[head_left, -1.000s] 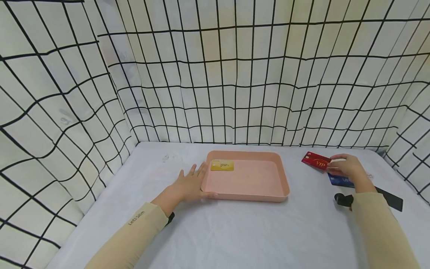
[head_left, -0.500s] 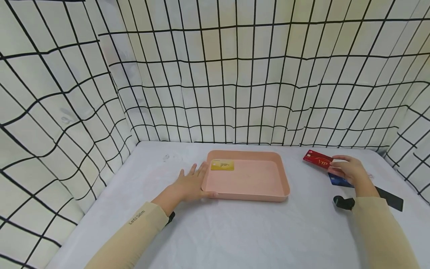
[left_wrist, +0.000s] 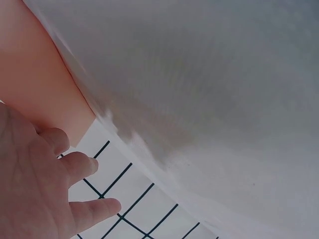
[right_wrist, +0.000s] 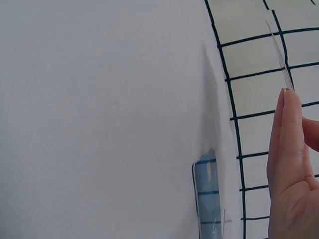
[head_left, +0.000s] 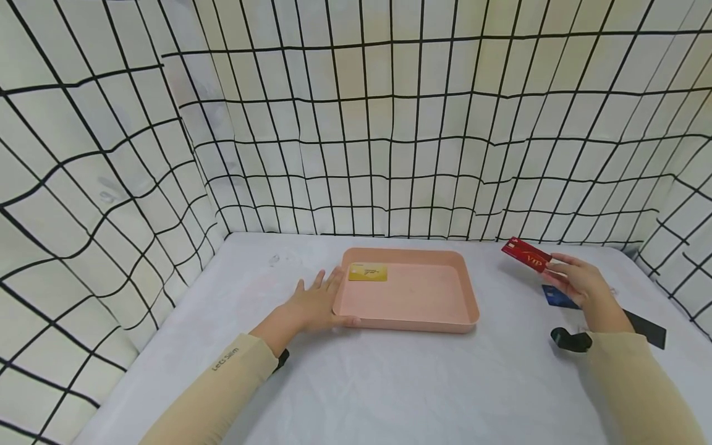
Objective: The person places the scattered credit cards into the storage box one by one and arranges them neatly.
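Between the thumb and fingers of my right hand point(head_left: 581, 281) is pinched a red card point(head_left: 525, 254) marked VIP, lifted off the table. In the right wrist view the card point(right_wrist: 280, 52) appears edge-on beyond the fingertips. Below that hand a blue card point(head_left: 559, 297) lies on the table, partly hidden by the hand. A black card point(head_left: 646, 329) lies partly under the right sleeve. My left hand point(head_left: 314, 306), fingers spread, rests against the left side of a pink tray point(head_left: 408, 324). Inside the tray, at its back left, lies a yellow card point(head_left: 368, 272).
A white cloth covers the table point(head_left: 389, 383). White walls with a black grid point(head_left: 392, 142) enclose it at the back and both sides. A black wrist mount point(head_left: 570, 340) sticks out from the right wrist.
My right hand has raised the red card off the table, its far end now higher and clear of the blue card. The left hand and the tray have stayed in place.
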{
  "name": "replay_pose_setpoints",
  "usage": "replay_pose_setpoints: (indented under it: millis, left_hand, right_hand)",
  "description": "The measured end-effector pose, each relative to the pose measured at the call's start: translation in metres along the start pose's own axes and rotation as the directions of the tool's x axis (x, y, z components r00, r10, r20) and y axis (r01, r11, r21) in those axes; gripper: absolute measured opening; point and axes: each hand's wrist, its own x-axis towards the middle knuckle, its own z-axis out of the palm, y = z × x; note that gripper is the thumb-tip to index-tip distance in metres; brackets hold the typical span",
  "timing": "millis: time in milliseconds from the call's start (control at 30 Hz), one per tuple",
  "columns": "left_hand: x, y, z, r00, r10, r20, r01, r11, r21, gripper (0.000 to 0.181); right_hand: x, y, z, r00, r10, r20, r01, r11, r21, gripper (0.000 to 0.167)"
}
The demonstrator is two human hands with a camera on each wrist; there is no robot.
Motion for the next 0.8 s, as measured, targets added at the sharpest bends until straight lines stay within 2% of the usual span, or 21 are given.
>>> replay_pose_setpoints:
  millis: [67,200,367,433,600,733,800]
  left_hand:
    - [0.0,0.0,0.0,1.0,0.001,0.0,-0.001,1.0,-0.003,0.119]
    - [0.0,0.0,-0.001,1.0,0.001,0.003,-0.001,1.0,-0.007,0.12]
    - [0.0,0.0,-0.001,1.0,0.003,0.004,-0.003,1.0,-0.013,0.12]
    - [0.0,0.0,-0.001,1.0,0.006,0.004,-0.006,1.0,-0.015,0.12]
    - [0.001,-0.001,-0.001,1.0,0.009,0.007,-0.009,1.0,-0.021,0.12]
    - [0.001,-0.001,-0.001,1.0,0.011,0.01,-0.011,1.0,-0.02,0.121]
    - [0.001,-0.002,0.0,1.0,0.013,0.007,-0.013,1.0,-0.016,0.121]
  right_hand:
    - [-0.003,-0.001,0.001,1.0,0.001,0.013,-0.001,0.999,0.04,0.024]
    - [-0.008,-0.002,0.003,0.999,-0.001,0.039,-0.002,0.997,0.078,0.026]
    - [-0.012,-0.002,0.006,0.997,0.005,0.083,-0.014,0.995,0.1,0.045]
    - [-0.013,-0.002,0.008,0.995,-0.001,0.096,-0.008,0.996,0.094,0.054]
    - [-0.015,-0.001,0.01,0.991,-0.025,0.129,0.015,0.997,0.079,0.045]
    - [-0.017,-0.001,0.014,0.984,-0.044,0.17,0.039,0.999,0.034,0.057]
    - [-0.018,0.0,0.016,0.981,-0.053,0.188,0.052,0.999,0.007,0.058]
